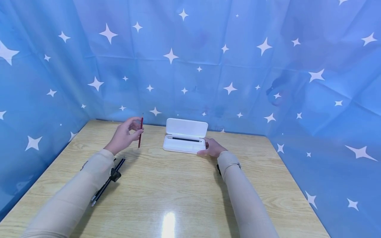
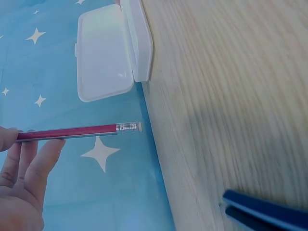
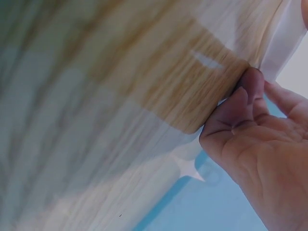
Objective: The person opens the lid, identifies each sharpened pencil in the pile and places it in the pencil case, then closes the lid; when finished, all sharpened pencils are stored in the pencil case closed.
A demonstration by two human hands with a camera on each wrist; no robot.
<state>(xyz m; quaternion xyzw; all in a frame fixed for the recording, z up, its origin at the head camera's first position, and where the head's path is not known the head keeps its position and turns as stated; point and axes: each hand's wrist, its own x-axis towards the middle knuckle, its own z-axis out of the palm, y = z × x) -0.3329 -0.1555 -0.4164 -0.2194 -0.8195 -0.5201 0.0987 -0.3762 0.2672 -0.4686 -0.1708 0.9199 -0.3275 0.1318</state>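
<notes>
Between thumb and fingers my left hand (image 1: pixel 124 136) pinches a red pencil (image 1: pixel 141 132), held upright above the table. The left wrist view shows the metal ferrule and eraser end of this red pencil (image 2: pixel 72 132). A white pencil case (image 1: pixel 175 147) lies with its lid (image 1: pixel 187 128) raised at the back of the table. Inside it is one dark pencil (image 1: pixel 185 139). My right hand (image 1: pixel 213 147) holds the right end of the case, thumb at the front and curled fingers at the side. Part of the case (image 3: pixel 284 41) appears in the right wrist view.
Several dark pencils (image 1: pixel 102 191) lie on the wooden table (image 1: pixel 178 185) beside and partly under my left forearm. A blue curtain (image 1: pixel 190 76) with white stars hangs behind the table's back edge and along both sides.
</notes>
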